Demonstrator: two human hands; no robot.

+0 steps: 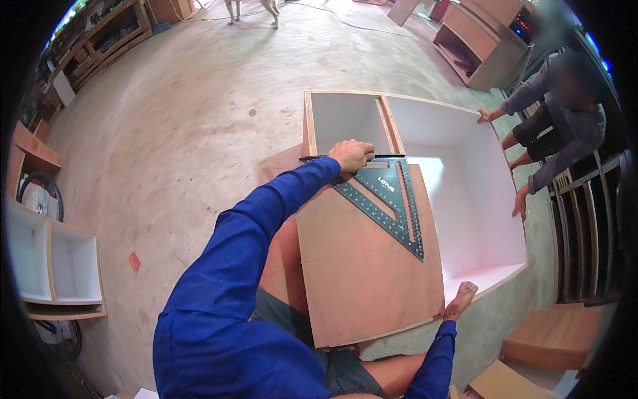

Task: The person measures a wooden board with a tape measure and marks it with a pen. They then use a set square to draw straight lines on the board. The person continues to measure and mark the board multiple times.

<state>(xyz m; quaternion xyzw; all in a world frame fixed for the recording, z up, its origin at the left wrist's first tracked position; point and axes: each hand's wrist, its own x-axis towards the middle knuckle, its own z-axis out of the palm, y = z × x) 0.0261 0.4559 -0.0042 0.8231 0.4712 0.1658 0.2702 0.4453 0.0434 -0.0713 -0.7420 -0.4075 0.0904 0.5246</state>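
Observation:
My left hand has its fingers closed on the raised fence of a dark metal triangular square, which lies over a loose plywood panel. The panel rests on an open white-lined plywood cabinet with a divided upper compartment, and covers part of it. My right hand is closed on the cabinet's near right edge, beside the panel's lower corner. At the right, a co-worker has both hands on the cabinet's far side.
A two-compartment cabinet and bicycle wheels are at left. More cabinets stand at far right. An animal and a cable are at the back. Metal frames and loose boards lie along the right.

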